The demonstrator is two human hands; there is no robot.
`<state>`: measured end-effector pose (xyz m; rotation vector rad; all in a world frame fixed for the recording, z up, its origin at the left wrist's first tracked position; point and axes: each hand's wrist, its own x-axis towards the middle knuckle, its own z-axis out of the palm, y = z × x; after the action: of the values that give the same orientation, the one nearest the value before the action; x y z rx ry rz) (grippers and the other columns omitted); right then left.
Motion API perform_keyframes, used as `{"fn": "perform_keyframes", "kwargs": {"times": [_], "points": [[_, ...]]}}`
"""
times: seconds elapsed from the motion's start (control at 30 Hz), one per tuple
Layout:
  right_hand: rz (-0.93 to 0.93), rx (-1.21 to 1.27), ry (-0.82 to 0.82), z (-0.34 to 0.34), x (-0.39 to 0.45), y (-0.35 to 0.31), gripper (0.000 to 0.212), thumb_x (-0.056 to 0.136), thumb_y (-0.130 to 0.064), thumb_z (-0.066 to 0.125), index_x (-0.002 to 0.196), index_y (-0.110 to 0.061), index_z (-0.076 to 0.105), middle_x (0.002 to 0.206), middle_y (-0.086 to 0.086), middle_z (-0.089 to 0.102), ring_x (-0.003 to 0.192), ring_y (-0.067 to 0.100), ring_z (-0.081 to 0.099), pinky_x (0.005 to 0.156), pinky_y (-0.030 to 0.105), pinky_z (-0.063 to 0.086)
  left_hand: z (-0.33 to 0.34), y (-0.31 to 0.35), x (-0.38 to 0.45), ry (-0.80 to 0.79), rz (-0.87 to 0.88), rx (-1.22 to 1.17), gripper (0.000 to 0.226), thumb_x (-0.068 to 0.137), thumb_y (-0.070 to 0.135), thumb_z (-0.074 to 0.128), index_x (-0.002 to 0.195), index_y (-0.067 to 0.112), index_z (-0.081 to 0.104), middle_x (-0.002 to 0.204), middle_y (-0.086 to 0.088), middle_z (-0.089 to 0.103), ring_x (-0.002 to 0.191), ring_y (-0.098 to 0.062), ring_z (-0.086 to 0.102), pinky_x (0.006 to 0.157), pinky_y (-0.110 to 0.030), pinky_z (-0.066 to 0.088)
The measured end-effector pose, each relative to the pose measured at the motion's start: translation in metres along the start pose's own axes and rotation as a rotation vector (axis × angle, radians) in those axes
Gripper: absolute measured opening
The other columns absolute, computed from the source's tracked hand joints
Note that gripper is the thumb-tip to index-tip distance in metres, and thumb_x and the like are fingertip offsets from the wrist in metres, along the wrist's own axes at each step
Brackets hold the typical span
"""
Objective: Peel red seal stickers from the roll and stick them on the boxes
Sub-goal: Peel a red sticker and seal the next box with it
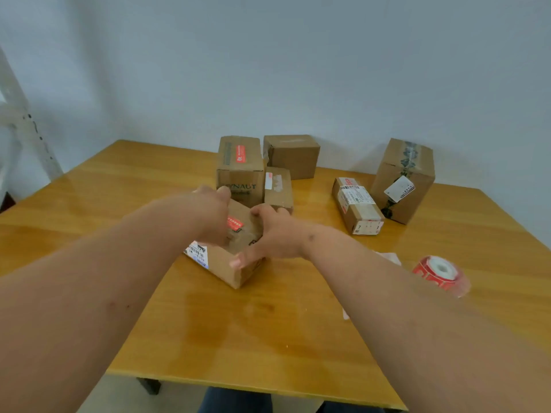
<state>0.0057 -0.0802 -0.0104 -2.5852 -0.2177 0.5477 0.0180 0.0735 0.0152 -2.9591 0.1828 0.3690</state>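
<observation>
Both hands are gripping the small brown cardboard box (pixel 235 263) sitting at an angle on the glossy yellow wooden table (pixel 268 338). The left hand (pixel 211 217) is wrapping over the box's far-left top edge, fingers curled down behind it; the right hand (pixel 269 234) is clamping the right side, thumb pointing toward the near corner, fingers curling over the far edge. Between the two grips, a red rectangular seal sticker (pixel 235 223) is already lying on the box top. A white barcode label (pixel 196 253) is showing just below the left grip on the box's left face. The red sticker roll with a white core (pixel 441 274) is lying well apart to the right of the right forearm, blurred, held by neither hand. Beyond the grips, a taller brown printed carton (pixel 240 168) with its own red sticker is standing just behind, a small box (pixel 278 186) beside it. Judging by size, the held box is probably light and stiff, walls giving a little under a squeeze, so holding opposite edges suits it. The stickers likely are thin, floppy and tacky; taking one by a peeled corner should be best, since it could fold onto itself.
</observation>
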Motion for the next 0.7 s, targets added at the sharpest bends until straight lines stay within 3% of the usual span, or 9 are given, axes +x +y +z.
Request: {"fn": "perform_keyframes", "kwargs": {"times": [0.1,0.2,0.3,0.33,0.43,0.5,0.57,0.63,0.7], "points": [[-0.047,-0.041,0.070,0.009,0.015,-0.019,0.115,0.055,-0.070,0.078,0.146,-0.033,0.018,0.144,0.008,0.028,0.129,0.031,0.037,0.106,0.052,0.038,-0.012,-0.014,-0.003,-0.010,-0.050,-0.074,0.054,0.092,0.025,0.059,0.138,0.011,0.034,0.096,-0.005,0.048,0.079,-0.019,0.054,0.071,-0.029,0.051],[-0.072,-0.059,0.181,0.016,0.028,-0.026,0.104,0.064,-0.072,0.070,0.143,-0.022,0.025,0.136,0.011,0.036,0.120,0.031,0.046,0.099,0.047,0.045,-0.014,-0.024,0.011,0.071,-0.071,-0.174,0.042,0.099,0.036,0.049,0.125,0.005,0.054,0.079,-0.001,0.044,0.084,-0.021,0.049,0.076,-0.031,0.044],[-0.137,0.103,0.209,0.011,0.038,-0.021,0.078,0.077,-0.058,0.066,0.138,-0.023,0.035,0.131,0.003,0.047,0.112,0.019,0.053,0.092,0.040,0.051,-0.011,-0.028,0.020,0.006,-0.088,-0.200,0.066,0.088,0.072,0.039,0.118,0.016,0.057,0.107,-0.009,0.056,0.100,-0.025,0.052,0.082,-0.034,0.042],[-0.139,0.111,0.271,0.005,0.042,-0.016,0.062,0.081,-0.047,0.064,0.134,-0.021,0.042,0.127,0.001,0.052,0.106,0.015,0.055,0.088,0.037,0.053,-0.008,-0.030,0.024,-0.027,-0.097,-0.145,0.078,0.083,0.079,0.039,0.129,0.018,0.053,0.123,-0.012,0.053,0.109,-0.026,0.052,0.087,-0.036,0.043],[-0.008,-0.029,0.501,-0.012,0.054,0.008,0.034,0.080,-0.030,0.055,0.114,-0.024,0.055,0.121,0.000,0.054,0.103,0.018,0.052,0.087,0.038,0.051,0.003,-0.035,0.042,-0.029,-0.108,-0.116,0.078,0.088,0.064,0.050,0.147,0.016,0.032,0.143,-0.013,0.040,0.122,-0.029,0.048,0.099,-0.040,0.045],[0.106,-0.144,0.553,-0.015,0.060,0.026,0.043,0.080,-0.036,0.056,0.122,-0.026,0.051,0.127,0.002,0.046,0.115,0.025,0.043,0.096,0.041,0.043,0.009,-0.036,0.054,-0.007,-0.126,-0.178,0.070,0.094,0.032,0.048,0.153,0.018,0.015,0.158,-0.008,0.019,0.143,-0.034,0.025,0.112,-0.055,0.031],[0.201,-0.171,0.544,-0.013,0.067,0.038,0.063,0.079,-0.049,0.058,0.135,-0.028,0.040,0.141,0.006,0.033,0.128,0.031,0.032,0.103,0.045,0.034,0.012,-0.029,0.060,0.030,-0.153,-0.248,0.077,0.090,0.016,0.043,0.154,0.025,0.003,0.163,0.005,-0.007,0.149,-0.033,-0.008,0.113,-0.069,0.010],[0.259,-0.158,0.486,-0.010,0.075,0.044,0.082,0.074,-0.067,0.057,0.142,-0.030,0.030,0.153,0.006,0.019,0.136,0.036,0.024,0.107,0.050,0.029,0.013,-0.016,0.062,0.173,-0.095,-0.275,0.078,0.086,0.015,0.047,0.152,0.029,0.009,0.163,0.005,-0.005,0.149,-0.028,-0.011,0.114,-0.066,0.003],[0.297,-0.158,0.445,-0.009,0.082,0.047,0.093,0.070,-0.079,0.051,0.144,-0.031,0.026,0.154,0.007,0.018,0.136,0.038,0.027,0.106,0.054,0.030,0.013,0.002,0.060,0.372,-0.019,-0.294,0.074,0.082,0.017,0.050,0.148,0.032,0.023,0.158,0.001,0.013,0.147,-0.027,0.002,0.117,-0.056,0.007]]}}
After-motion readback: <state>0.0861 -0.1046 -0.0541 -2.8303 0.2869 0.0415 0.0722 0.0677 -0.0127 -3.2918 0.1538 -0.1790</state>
